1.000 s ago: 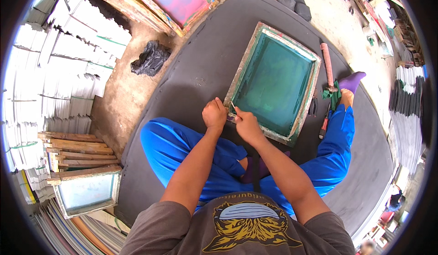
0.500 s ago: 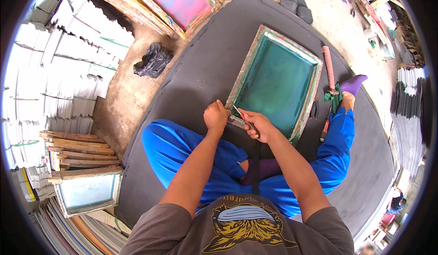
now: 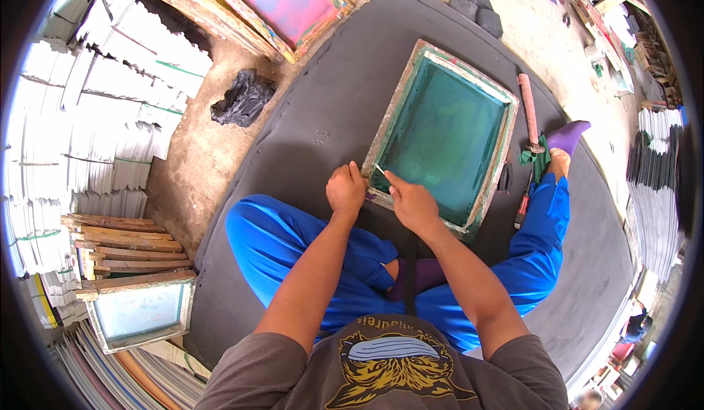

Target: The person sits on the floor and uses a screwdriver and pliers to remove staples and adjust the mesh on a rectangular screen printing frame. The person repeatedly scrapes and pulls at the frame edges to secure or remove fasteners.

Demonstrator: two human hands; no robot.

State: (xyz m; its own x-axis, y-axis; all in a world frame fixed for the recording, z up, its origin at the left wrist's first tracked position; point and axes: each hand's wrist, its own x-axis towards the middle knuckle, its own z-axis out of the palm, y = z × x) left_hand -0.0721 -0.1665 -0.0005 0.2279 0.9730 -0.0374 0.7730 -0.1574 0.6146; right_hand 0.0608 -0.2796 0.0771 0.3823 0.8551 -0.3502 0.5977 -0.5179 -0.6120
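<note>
Dark grey mat over dusty floor, green-meshed screen frame at frame centre, our left hand curled on its near corner, our right hand pinching a thin white strip there, hands close together, black rag upper left.

A printing frame lies on a mat spread over the floor, just ahead of the seated person's knees, with both hands at its near left corner. A roller lies right of the frame, and a bag lies left of the mat. Paper stacks stand farther left, with wooden slats and another frame nearer the person.
</note>
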